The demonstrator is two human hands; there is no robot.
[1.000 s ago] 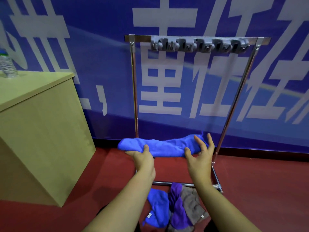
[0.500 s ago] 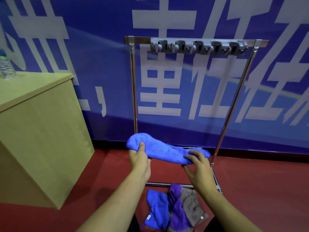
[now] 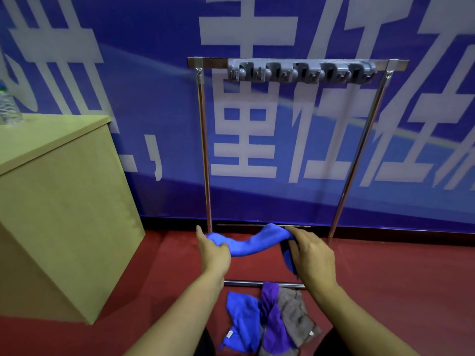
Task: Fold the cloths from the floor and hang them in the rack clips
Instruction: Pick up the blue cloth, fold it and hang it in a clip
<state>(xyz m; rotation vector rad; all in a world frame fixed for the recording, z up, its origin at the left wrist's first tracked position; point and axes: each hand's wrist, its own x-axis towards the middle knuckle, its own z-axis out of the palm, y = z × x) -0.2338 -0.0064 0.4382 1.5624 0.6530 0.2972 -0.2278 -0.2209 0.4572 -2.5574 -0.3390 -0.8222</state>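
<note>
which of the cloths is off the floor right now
The rolled bright blue microfibre cloth, held up between the left hand and right hand. The blue, purple and grey-brown cloths lie heaped on the red floor.

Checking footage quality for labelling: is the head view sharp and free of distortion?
Head view: the clips on the rack look soft and smeared; wide-angle bending makes the rack's posts lean; the blue cloth and both hands stay fairly sharp.

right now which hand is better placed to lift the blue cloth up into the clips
Right. The right hand grips the blue cloth under the grey clips; the left hand sits near the rack's left post.
</note>
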